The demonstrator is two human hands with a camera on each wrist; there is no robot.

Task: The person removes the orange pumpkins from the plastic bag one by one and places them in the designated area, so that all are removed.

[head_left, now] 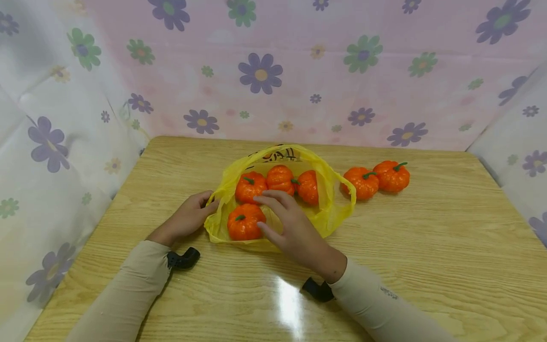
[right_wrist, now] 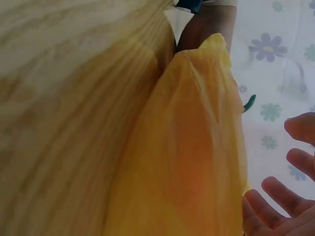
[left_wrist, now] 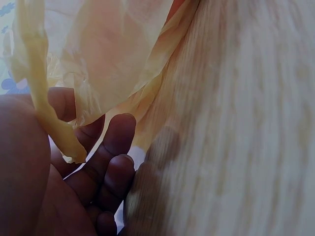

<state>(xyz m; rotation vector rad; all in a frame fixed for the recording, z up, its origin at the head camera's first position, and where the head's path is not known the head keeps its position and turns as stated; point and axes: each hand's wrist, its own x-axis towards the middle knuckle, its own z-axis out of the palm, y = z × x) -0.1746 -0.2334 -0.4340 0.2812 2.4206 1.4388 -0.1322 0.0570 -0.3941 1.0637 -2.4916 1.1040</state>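
A yellow plastic bag point(head_left: 333, 222) lies on the table with its mouth spread toward me. Several small orange pumpkins with green stems are inside, including a front one point(head_left: 243, 224) and one at the back point(head_left: 280, 179). My left hand point(head_left: 190, 214) pinches the bag's left edge between thumb and fingers; the left wrist view shows a twisted strip of the bag point(left_wrist: 51, 120) there. Over the bag's mouth hovers my right hand point(head_left: 295, 229), fingers spread and holding nothing. In the right wrist view its fingers point(right_wrist: 283, 196) are beside the bag's yellow wall point(right_wrist: 187, 147).
Two more pumpkins, a nearer one point(head_left: 361, 184) and a farther one point(head_left: 391, 177), sit side by side to the right of the bag. The wooden table point(head_left: 427, 247) ends at a flower-patterned cloth point(head_left: 299, 95) behind and at both sides.
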